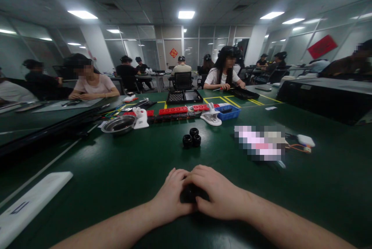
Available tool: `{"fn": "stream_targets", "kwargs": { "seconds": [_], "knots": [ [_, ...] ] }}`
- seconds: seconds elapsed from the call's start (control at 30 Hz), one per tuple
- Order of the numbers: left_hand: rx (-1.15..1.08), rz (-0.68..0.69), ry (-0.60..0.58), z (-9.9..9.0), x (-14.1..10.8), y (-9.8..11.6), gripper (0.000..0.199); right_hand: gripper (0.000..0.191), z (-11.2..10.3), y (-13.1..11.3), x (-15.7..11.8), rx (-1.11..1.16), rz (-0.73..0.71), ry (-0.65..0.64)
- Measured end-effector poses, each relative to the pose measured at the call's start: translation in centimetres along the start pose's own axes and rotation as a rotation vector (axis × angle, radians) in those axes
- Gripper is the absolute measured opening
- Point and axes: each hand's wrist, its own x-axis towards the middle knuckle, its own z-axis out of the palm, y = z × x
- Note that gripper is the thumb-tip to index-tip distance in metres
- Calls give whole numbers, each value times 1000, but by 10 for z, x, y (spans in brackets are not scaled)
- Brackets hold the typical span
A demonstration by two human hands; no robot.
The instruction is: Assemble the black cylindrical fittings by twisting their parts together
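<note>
My left hand point(171, 194) and my right hand point(216, 193) meet over the green table point(124, 187), fingers curled around a small black object point(192, 194). Most of that object is hidden by my fingers, so its exact kind cannot be made out. Just beyond my hands stand three glossy black rounded parts with round openings on top point(192, 139), set close together in a triangle.
Farther back are a metal bowl point(119, 124), white clamps point(211, 115), red trays point(173, 110), a blue bin point(229, 112) and a black case point(184, 97). A white bar point(35, 202) lies left; a blurred-out item point(261, 143) with cables lies right. People sit across the table.
</note>
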Motion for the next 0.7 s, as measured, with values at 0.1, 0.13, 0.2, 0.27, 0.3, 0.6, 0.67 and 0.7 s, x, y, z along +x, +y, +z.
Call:
{"fn": "stream_targets", "kwargs": {
  "seconds": [0.1,0.13,0.2,0.27,0.3,0.6,0.67,0.7],
  "knots": [
    [20,7,-25,-1,0,-1,47,25,0,1,0,-15,87,61],
    [25,13,-33,-1,1,-1,48,22,0,2,0,-32,128,85],
    [27,25,-38,-1,2,-2,48,22,2,5,0,-70,195,116],
    [22,27,-34,-1,2,-2,47,25,3,6,1,-102,219,106],
    [19,27,-28,0,2,-2,46,24,3,6,1,-108,211,90],
    [31,18,0,1,1,-3,46,30,0,1,0,-4,52,43],
    [38,36,-12,1,2,-3,43,24,0,2,0,-38,124,79],
    [38,41,-15,1,2,-4,42,23,0,3,1,-58,154,85]
  ]
}}
